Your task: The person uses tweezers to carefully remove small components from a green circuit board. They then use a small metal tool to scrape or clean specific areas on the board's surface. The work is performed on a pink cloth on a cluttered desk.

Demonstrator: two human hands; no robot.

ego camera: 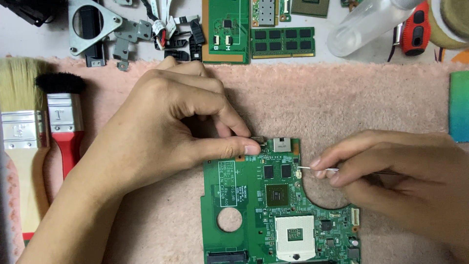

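Probing the green circuit board (244, 205) with tweezers (317, 169).
We pinch its top edge with left hand (161, 132); right hand (405, 181) grips tweezers, keep tip steady.

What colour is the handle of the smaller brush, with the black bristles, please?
Red; the smaller brush shows best in the head view, left of the left hand.

Circuit board (254, 210) bottom edge cut off

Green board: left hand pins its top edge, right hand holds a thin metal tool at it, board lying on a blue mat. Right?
Not quite. The head view shows the green board lying on a pink fuzzy mat, not blue. The rest stands: left hand pins its top edge, right hand holds the thin metal tool.
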